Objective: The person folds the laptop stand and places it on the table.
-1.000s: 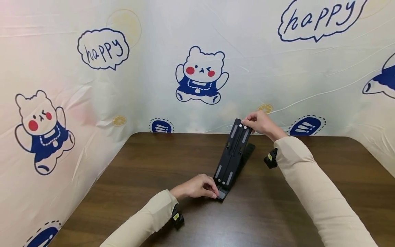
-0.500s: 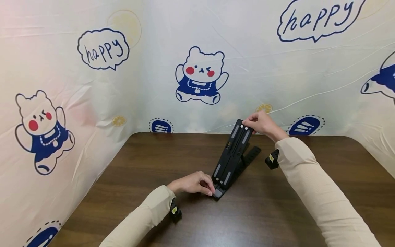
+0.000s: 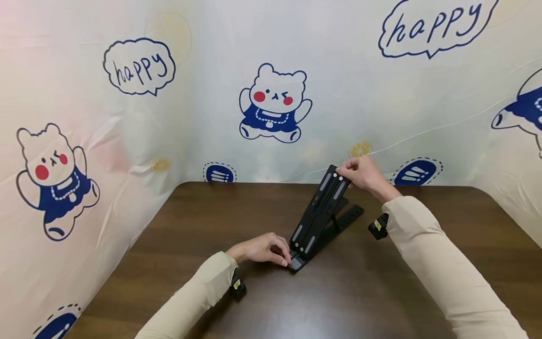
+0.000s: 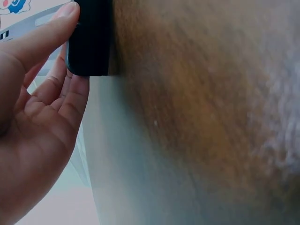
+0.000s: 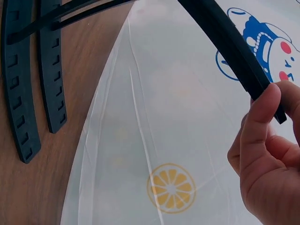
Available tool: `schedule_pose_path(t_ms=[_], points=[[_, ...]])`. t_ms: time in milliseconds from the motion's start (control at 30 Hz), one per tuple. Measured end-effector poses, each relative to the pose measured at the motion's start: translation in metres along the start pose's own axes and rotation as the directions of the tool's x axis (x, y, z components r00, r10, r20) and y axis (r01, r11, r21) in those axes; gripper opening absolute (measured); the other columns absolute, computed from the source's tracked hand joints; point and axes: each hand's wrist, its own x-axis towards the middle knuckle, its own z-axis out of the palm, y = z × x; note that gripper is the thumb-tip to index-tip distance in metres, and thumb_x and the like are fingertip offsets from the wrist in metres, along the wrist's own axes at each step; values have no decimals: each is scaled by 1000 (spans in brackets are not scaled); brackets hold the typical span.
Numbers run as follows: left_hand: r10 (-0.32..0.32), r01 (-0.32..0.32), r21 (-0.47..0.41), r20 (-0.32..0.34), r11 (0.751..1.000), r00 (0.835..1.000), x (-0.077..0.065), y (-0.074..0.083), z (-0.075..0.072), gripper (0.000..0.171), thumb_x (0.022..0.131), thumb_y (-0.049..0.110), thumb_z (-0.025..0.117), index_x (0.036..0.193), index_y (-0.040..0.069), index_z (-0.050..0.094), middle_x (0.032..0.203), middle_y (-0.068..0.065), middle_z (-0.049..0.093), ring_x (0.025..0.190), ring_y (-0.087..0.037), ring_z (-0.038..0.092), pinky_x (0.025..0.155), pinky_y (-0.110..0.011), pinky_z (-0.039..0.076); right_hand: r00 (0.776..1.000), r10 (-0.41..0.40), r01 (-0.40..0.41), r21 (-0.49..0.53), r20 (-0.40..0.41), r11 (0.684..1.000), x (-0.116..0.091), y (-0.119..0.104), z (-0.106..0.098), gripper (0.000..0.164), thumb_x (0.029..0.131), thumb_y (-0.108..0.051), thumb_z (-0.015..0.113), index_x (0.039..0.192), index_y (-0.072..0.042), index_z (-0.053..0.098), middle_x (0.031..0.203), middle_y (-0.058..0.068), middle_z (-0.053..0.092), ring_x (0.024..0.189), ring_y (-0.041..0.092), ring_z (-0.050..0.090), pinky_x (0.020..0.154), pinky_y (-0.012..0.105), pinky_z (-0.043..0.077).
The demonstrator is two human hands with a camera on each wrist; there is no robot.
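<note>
A black folding laptop stand (image 3: 319,207) stands tilted on the brown table, its upper frame raised toward the back. My left hand (image 3: 262,248) pinches the low front end; in the left wrist view the thumb lies on one side of that black end (image 4: 91,42) and fingers on the other. At the raised top end, my right hand (image 3: 364,174) grips a corner between thumb and fingers. The right wrist view shows the notched base bars (image 5: 18,93) spread beneath, with thin support struts (image 5: 70,9) reaching up from them.
The wooden table (image 3: 203,212) runs back to a pale curtain (image 3: 347,80) printed with bears and lemon slices. Its far edge lies close behind the right hand. Small black cameras hang at both sleeve cuffs.
The notched base bars have swung farther out from the raised frame, widening the gap. The front end and left hand have shifted slightly left; the right hand and top end slightly right.
</note>
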Motion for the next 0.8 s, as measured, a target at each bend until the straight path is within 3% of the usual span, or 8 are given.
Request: schedule_pose_path(t_ms=[200,600,800], points=[[-3,2,-4,-24,1000,1000,-3,-3,2,7,77,5,67,84,3,69,88,5,59,87,-4,52,80,-22,45,998,-36,38,37,-47,999,-4,6,5,24,88,-20,55,84,3,63,66,5,60,47,11,54,47,25,46],[39,-37,34,-49,999,998,-1,-10,-4,8,75,8,70,81,4,70,89,-1,60,89,-6,52,80,-22,45,995,-44,45,16,-87,999,-13,6,0,24,88,-19,56,83,3,63,68,6,62,47,11,55,47,25,45],[-16,16,15,-40,1000,999,0,-11,-5,9,74,9,71,81,5,70,88,1,61,87,-5,53,80,-21,45,994,-44,46,16,-102,999,-16,8,1,24,87,-19,57,84,4,64,65,6,61,47,11,56,48,25,47]])
